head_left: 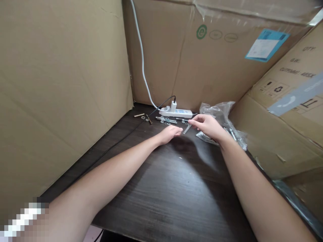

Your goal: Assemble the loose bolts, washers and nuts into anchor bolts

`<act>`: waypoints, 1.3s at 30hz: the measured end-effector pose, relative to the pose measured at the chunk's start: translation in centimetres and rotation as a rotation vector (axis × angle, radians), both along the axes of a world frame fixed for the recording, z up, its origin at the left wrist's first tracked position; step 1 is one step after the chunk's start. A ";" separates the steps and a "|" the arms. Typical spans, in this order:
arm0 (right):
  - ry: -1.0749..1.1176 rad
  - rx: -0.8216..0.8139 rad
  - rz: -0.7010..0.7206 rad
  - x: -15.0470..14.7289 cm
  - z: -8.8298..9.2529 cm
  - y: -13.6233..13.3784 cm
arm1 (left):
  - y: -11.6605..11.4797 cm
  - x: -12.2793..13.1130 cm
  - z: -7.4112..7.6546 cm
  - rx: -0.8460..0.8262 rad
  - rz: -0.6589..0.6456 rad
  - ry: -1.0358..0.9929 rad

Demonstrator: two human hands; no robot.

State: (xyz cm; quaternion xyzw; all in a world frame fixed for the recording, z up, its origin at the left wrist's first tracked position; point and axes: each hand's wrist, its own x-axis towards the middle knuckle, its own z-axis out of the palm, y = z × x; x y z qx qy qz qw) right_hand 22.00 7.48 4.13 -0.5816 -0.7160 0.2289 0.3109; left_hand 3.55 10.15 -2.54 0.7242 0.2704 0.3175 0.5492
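Both my arms reach forward over a dark wood table (164,188). My left hand (169,132) lies low on the table with fingers stretched toward several loose metal bolts (166,119) and washers. My right hand (207,126) hovers beside it, fingertips pinched together close to a short metal bolt (187,129); whether it grips the bolt I cannot make out. A clear plastic bag (222,116) holding more bolts lies just behind and right of my right hand.
A white power strip (178,112) with a plugged-in charger, a white cord and a black cable lies at the table's back. Large cardboard boxes (60,84) wall in the left, back and right sides. A brass-coloured sleeve (139,115) rests at the back left.
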 end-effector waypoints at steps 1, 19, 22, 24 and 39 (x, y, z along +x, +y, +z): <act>-0.042 0.016 -0.003 0.2 0.2 0.0 | 0.0 -0.1 0.2 -0.011 -0.001 -0.010; -0.576 -0.007 -0.585 11.8 2.2 -0.5 | 0.0 -0.1 0.9 -0.073 0.041 -0.030; -0.593 -0.001 -0.677 12.3 1.7 0.0 | 0.1 -0.1 0.8 -0.070 0.041 -0.027; -0.563 0.007 -0.734 12.7 1.3 0.3 | 0.2 -0.2 0.7 -0.066 0.039 -0.027; -0.472 -0.056 -0.798 14.6 -1.0 1.1 | 0.9 0.0 -0.1 0.008 0.064 0.019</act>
